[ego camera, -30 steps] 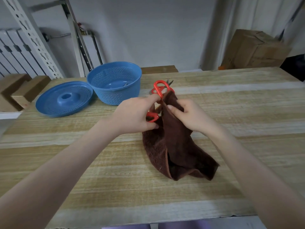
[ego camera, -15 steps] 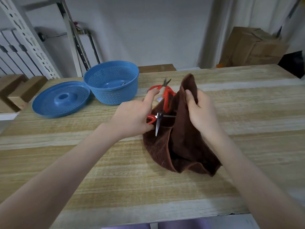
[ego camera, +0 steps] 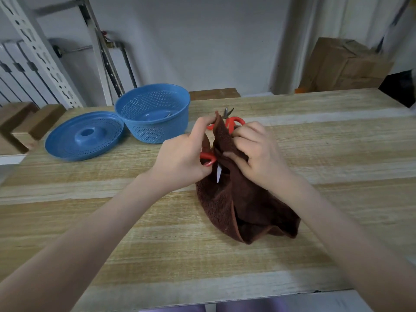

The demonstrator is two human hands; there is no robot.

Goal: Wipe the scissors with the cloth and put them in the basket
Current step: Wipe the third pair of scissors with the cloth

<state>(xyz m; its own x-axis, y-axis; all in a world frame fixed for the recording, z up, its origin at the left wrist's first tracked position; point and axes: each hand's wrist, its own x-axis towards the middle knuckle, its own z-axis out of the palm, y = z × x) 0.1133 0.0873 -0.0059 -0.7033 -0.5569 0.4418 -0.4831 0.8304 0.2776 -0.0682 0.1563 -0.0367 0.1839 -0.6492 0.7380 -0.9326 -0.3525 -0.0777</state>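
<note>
Head view: right of the blue basket [ego camera: 177,124] and nearer the person, the left hand [ego camera: 182,158] is gripping the red-handled scissors [ego camera: 209,157] by a handle loop. The brown cloth [ego camera: 247,206], held clear of the blades a moment ago, is now wrapping them. The right hand [ego camera: 254,158] is pinching it closed, so wiping is getting under way; the basket step is still waiting.

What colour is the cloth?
Dark brown. The cloth shows best in the head view, the only one.
</note>
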